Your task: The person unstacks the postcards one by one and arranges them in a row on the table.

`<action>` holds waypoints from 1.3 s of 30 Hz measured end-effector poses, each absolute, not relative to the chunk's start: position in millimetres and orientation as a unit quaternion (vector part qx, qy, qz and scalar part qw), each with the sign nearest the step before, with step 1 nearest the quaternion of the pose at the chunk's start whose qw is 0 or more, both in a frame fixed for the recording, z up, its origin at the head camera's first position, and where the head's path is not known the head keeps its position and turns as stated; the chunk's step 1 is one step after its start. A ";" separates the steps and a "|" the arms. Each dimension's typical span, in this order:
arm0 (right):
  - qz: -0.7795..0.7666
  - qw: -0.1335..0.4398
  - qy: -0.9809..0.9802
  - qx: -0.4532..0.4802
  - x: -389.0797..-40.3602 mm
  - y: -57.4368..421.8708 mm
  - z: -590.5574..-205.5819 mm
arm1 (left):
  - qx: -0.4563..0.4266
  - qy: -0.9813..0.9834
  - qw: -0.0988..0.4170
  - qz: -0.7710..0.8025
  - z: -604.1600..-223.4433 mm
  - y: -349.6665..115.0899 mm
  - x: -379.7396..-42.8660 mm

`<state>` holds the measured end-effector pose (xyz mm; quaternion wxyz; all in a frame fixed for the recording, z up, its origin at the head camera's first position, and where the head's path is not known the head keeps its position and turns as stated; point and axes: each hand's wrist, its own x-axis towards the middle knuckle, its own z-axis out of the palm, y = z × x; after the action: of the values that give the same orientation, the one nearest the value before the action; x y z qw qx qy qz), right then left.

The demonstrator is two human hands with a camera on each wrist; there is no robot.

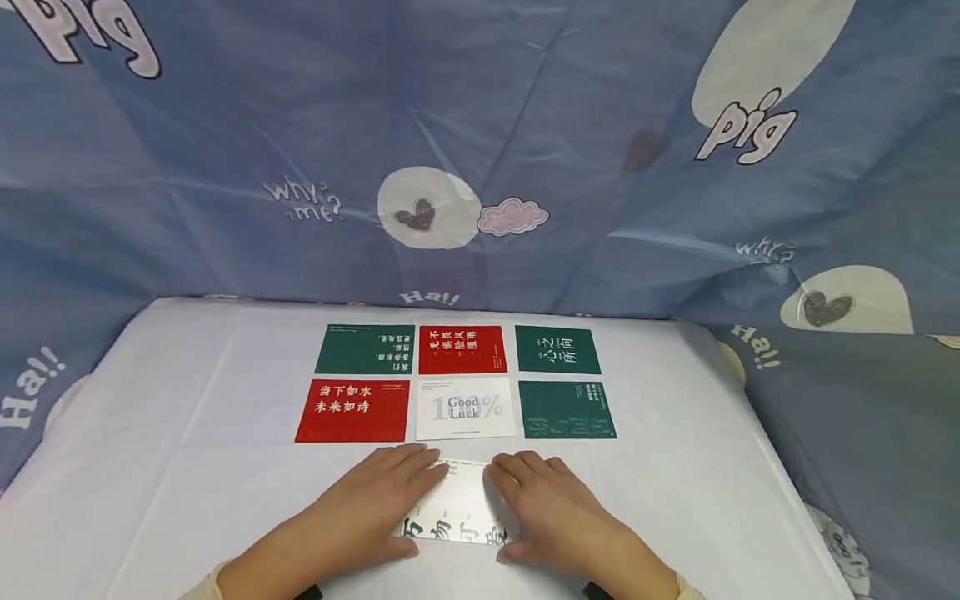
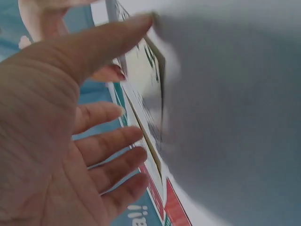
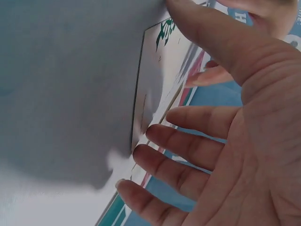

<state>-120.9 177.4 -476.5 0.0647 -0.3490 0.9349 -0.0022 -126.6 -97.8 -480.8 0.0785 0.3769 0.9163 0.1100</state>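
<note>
A white card point(image 1: 459, 504) with large green characters along its near edge lies on the white tabletop between both hands. My left hand point(image 1: 375, 508) rests at its left side, forefinger over the far left corner and thumb by the near left corner. Mirroring it, my right hand point(image 1: 551, 512) has its fingertips at the far right corner and its thumb by the near right one. In the wrist views the left fingers point(image 2: 115, 141) and right fingers point(image 3: 188, 146) are loosely extended, slightly bent, along the card's sides. Whether every fingertip touches the card cannot be told.
Beyond the hands lie two rows of cards: green point(image 1: 365, 350), red point(image 1: 462, 350) and green point(image 1: 558, 350) at the back; red point(image 1: 352, 411), white "Good Luck" point(image 1: 465, 423) and green point(image 1: 562, 408) in front. A blue printed cloth point(image 1: 525, 100) hangs behind the table point(image 1: 225, 417).
</note>
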 end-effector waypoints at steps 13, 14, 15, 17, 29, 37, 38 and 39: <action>-0.040 0.100 0.935 -0.337 -128.8 176.5 -474.3 | 0.388 0.911 0.056 0.130 -479.7 -99.5 -140.4; -0.043 0.103 0.936 -0.334 -129.4 176.1 -474.3 | 0.388 0.911 0.058 0.130 -479.3 -98.6 -140.9; -0.045 0.104 0.936 -0.333 -129.7 175.7 -474.4 | 0.388 0.911 0.060 0.129 -478.9 -97.9 -141.2; -0.047 0.107 0.937 -0.330 -130.1 175.3 -474.6 | 0.387 0.911 0.064 0.129 -478.6 -96.8 -141.8; -0.051 0.097 0.939 -0.325 -129.0 171.5 -472.8 | 0.381 0.909 0.068 0.152 -480.4 -96.5 -142.7; -0.032 0.090 0.938 -0.332 -128.5 168.6 -471.0 | 0.379 0.909 0.074 0.157 -480.9 -98.7 -143.6; -0.032 0.095 0.938 -0.331 -128.7 168.3 -470.8 | 0.379 0.909 0.075 0.158 -480.6 -98.8 -143.7; -0.031 0.100 0.938 -0.329 -128.8 168.0 -470.6 | 0.379 0.908 0.075 0.159 -480.4 -98.6 -144.0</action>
<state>-128.8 168.0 -470.6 0.1004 -0.3291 0.9384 -0.0310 -144.0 -98.6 -480.4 0.0747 0.3794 0.9083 0.1594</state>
